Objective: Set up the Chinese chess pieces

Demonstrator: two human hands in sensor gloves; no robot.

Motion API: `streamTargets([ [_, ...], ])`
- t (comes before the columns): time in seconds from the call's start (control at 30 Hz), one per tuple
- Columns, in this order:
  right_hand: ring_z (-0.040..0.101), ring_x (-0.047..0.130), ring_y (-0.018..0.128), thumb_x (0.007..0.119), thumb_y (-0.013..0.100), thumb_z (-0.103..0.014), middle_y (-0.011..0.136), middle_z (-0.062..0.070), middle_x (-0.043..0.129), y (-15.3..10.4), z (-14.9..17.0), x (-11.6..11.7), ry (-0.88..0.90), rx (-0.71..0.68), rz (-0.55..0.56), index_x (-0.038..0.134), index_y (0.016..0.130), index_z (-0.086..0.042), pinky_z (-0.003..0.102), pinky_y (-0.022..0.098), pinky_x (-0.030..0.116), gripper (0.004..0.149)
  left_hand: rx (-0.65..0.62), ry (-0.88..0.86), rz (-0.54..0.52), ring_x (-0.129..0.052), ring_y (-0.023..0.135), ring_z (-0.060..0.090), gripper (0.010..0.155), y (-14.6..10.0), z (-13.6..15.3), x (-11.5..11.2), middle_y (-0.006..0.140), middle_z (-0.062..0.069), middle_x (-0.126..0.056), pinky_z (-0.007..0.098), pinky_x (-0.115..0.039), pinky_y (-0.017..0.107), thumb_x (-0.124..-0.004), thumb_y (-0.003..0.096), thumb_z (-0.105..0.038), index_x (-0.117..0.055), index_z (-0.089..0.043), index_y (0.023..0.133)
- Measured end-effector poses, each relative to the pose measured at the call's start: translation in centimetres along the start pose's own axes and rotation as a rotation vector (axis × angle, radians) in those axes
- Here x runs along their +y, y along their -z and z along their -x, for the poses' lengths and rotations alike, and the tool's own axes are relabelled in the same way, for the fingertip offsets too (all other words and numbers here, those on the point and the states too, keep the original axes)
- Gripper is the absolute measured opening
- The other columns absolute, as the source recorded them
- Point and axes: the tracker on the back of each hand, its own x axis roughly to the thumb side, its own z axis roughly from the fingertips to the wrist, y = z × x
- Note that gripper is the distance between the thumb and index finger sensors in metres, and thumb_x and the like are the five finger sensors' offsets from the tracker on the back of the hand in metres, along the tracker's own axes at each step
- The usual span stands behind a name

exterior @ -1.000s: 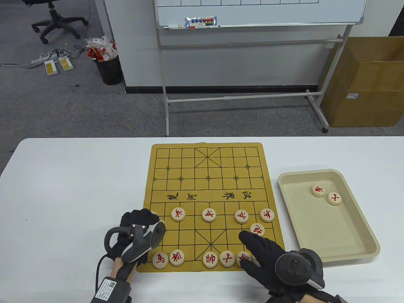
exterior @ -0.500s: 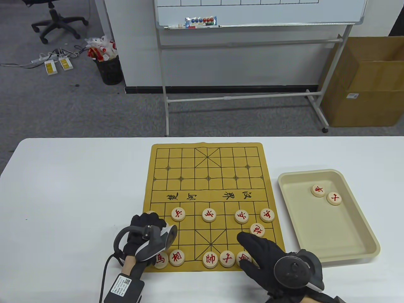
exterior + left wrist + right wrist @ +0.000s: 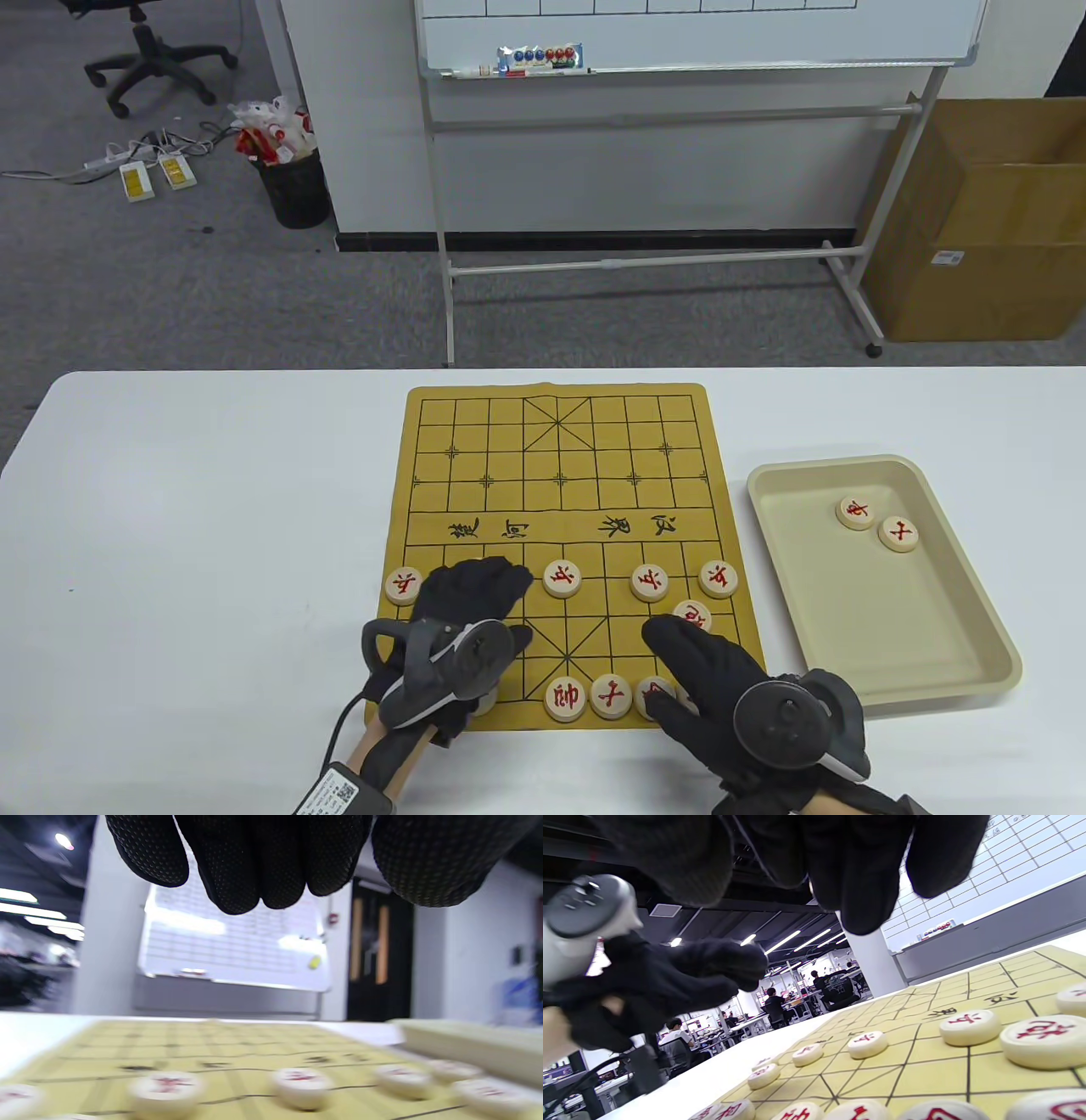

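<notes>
Red pieces (image 3: 562, 579) fill much of the board's (image 3: 560, 475) near rows, though gaps remain; two more (image 3: 877, 522) wait in the tray (image 3: 976, 671) right of the board. Left hand (image 3: 475, 594) hovers over the board, its grip loose and empty; right hand (image 3: 704, 671) lies flat on the board's near right corner

Round red-lettered pieces (image 3: 562, 579) flat on yellow board (image 3: 560, 441); two, seemingly identical, in tray (image 3: 950, 645).

Table view looks down; both wrist views skim low across the board (image 3: 560, 509).
</notes>
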Motion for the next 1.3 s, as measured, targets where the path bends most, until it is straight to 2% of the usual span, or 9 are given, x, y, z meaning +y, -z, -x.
streamTargets([
  [0.23, 0.04, 0.079, 0.096, 0.081, 0.046, -0.046, 0.112, 0.017, 0.065, 0.6, 0.0, 0.4, -0.035, 0.008, -0.045, 0.055, 0.11, -0.012, 0.061, 0.07, 0.062, 0.077, -0.097, -0.17, 0.024, -0.074, 0.103, 0.026, 0.077, -1.7, -2.9, -0.3, 0.11, -0.001, -0.067, 0.056, -0.064, 0.075, -0.079, 0.0336, -0.057, -0.06, -0.03, 0.103],
  [0.37, 0.04, 0.077, 0.098, 0.082, 0.046, -0.045, 0.113, 0.017, 0.064, 3.1, 1.7, -4.2, -0.126, 0.06, 0.066, 0.055, 0.111, -0.013, 0.062, 0.072, 0.06, 0.077, -0.098, -0.153, 0.028, -0.074, 0.103, 0.026, 0.077, -1.9, -2.8, -0.4, 0.11, 0.0, -0.067, 0.057, -0.065, 0.075, -0.078, 0.0339, -0.058, -0.06, -0.03, 0.103],
  [0.5, 0.041, 0.074, 0.1, 0.086, 0.046, -0.041, 0.114, 0.017, 0.062, 7.6, 8.0, -9.4, -0.256, 0.352, 0.09, 0.055, 0.112, -0.013, 0.063, 0.074, 0.057, 0.078, -0.091, -0.158, 0.05, -0.073, 0.103, 0.026, 0.077, -1.9, -2.5, -0.7, 0.11, 0.0, -0.067, 0.057, -0.064, 0.075, -0.078, 0.0342, -0.057, -0.059, -0.03, 0.103],
  [0.6, 0.038, 0.078, 0.099, 0.086, 0.045, -0.041, 0.113, 0.015, 0.065, 10.4, 14.6, -10.7, -0.469, 0.613, 0.046, 0.057, 0.11, -0.015, 0.061, 0.073, 0.06, 0.076, -0.093, -0.149, 0.057, -0.073, 0.103, 0.026, 0.077, -1.8, -2.4, -0.9, 0.11, 0.0, -0.066, 0.057, -0.064, 0.075, -0.078, 0.0342, -0.057, -0.059, -0.03, 0.104],
  [0.77, 0.039, 0.072, 0.103, 0.087, 0.046, -0.041, 0.115, 0.012, 0.064, 12.2, 23.5, -7.7, -0.639, 0.908, -0.198, 0.057, 0.11, -0.018, 0.063, 0.075, 0.056, 0.074, -0.101, -0.14, 0.076, -0.073, 0.103, 0.027, 0.077, -1.9, -2.4, -1.3, 0.11, 0.001, -0.066, 0.057, -0.065, 0.075, -0.078, 0.0344, -0.057, -0.059, -0.029, 0.104],
  [0.9, 0.04, 0.065, 0.108, 0.086, 0.045, -0.044, 0.117, 0.01, 0.061, 12.4, 27.0, -5.3, -0.732, 1.001, -0.321, 0.055, 0.112, -0.02, 0.064, 0.077, 0.05, 0.077, -0.113, -0.146, 0.09, -0.074, 0.102, 0.027, 0.076, -2.1, -2.4, -1.3, 0.11, 0.0, -0.067, 0.057, -0.065, 0.075, -0.078, 0.0345, -0.057, -0.06, -0.029, 0.103],
  [1.03, 0.039, 0.065, 0.109, 0.085, 0.044, -0.046, 0.117, 0.008, 0.064, 12.7, 28.1, -3.9, -0.763, 0.997, -0.366, 0.057, 0.111, -0.024, 0.065, 0.077, 0.048, 0.076, -0.123, -0.152, 0.087, -0.073, 0.102, 0.026, 0.076, -2.2, -2.4, -1.2, 0.11, 0.0, -0.067, 0.057, -0.065, 0.075, -0.078, 0.0346, -0.057, -0.06, -0.029, 0.103],
  [1.17, 0.035, 0.082, 0.095, 0.088, 0.043, -0.044, 0.102, 0.009, 0.083, 12.9, 28.0, -3.4, -0.814, 0.981, -0.308, 0.064, 0.106, -0.02, 0.065, 0.076, 0.052, 0.072, -0.124, -0.144, 0.089, -0.073, 0.103, 0.026, 0.076, -2.2, -2.5, -1.3, 0.11, 0.0, -0.067, 0.057, -0.065, 0.075, -0.077, 0.0347, -0.057, -0.059, -0.029, 0.103],
  [1.3, 0.036, 0.081, 0.099, 0.087, 0.043, -0.045, 0.106, 0.01, 0.081, 13.0, 28.0, -3.1, -0.806, 0.981, -0.325, 0.064, 0.106, -0.019, 0.065, 0.076, 0.052, 0.071, -0.116, -0.142, 0.091, -0.074, 0.102, 0.026, 0.076, -2.1, -2.4, -1.2, 0.11, 0.0, -0.067, 0.057, -0.065, 0.075, -0.077, 0.0348, -0.057, -0.059, -0.029, 0.103],
])
